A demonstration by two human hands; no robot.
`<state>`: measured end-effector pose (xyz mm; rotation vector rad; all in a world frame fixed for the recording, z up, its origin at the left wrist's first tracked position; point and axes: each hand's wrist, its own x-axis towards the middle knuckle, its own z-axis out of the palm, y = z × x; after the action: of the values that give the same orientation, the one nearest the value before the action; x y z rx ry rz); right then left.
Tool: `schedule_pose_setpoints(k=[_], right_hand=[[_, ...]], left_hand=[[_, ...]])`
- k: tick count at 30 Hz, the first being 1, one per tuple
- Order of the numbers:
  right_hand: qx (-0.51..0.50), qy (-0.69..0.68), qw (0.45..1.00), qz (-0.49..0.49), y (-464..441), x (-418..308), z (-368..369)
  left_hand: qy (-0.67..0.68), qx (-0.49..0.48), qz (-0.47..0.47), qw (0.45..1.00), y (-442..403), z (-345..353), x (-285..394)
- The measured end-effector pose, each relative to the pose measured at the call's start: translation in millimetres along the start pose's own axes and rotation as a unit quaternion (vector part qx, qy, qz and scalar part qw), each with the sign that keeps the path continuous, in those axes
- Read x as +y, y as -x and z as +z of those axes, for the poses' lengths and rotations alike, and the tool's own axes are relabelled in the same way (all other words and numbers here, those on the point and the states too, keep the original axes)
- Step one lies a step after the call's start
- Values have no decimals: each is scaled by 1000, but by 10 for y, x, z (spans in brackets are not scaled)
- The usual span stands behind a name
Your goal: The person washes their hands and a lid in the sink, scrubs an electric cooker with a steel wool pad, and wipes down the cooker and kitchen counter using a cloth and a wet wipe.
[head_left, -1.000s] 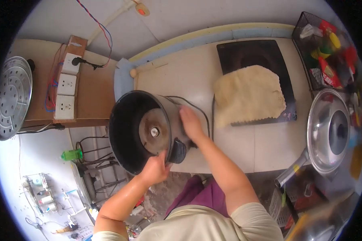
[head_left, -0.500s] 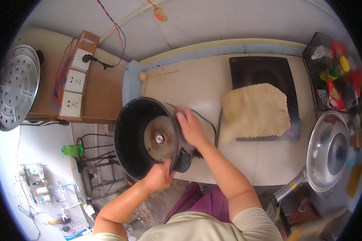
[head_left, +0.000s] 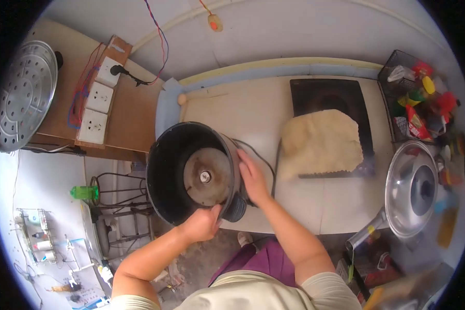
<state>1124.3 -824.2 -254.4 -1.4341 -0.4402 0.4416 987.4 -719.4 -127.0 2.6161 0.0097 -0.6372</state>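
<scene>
both hands on a tipped black-lined pot (head_left: 166, 155), the right hand (head_left: 256, 181) shifted a little clockwise
the left hand (head_left: 201, 225) has its fingers clamped on the rim between five and six o'clock, just as half a second ago; the right hand's fingers lie flat and extended along the outer wall at three, where they had been nearer half past two, and so sit closer to the dark handle (head_left: 236, 207) at four. the pot is at the nine-o'clock end of the counter (head_left: 294, 204), its open mouth showing a stained metal disc (head_left: 200, 192). farther out, a tan sheet (head_left: 323, 144) lies at half past two, partly over a black cooktop (head_left: 351, 95); a silver lid (head_left: 404, 204) is beyond, at three. a foot (head_left: 245, 238) now shows at five.
</scene>
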Motion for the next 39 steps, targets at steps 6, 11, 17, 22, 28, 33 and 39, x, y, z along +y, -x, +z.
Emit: schedule_pose_setpoints(k=[6,11,17,22,28,33,39], right_hand=[[109,15,993,-35,943,-408,421],[122,-25,991,-47,805,-495,508],[157,-96,979,-83,623,-513,489],[187,-91,975,-76,368,-138,540],[188,-37,964,185,221,647,415],[8,-4,997,-79,-196,-298,279],[-131,-21,973,188,-838,675,248]], left_hand=[[-61,-169,142,973,507,-215,-592],[13,-216,67,974,488,-498,-292],[291,89,-7,953,-124,-79,80],[158,108,-109,975,-241,18,139],[148,60,-196,968,-309,-72,214],[126,70,-170,975,-276,-10,144],[115,65,-178,975,-297,-2,133]])
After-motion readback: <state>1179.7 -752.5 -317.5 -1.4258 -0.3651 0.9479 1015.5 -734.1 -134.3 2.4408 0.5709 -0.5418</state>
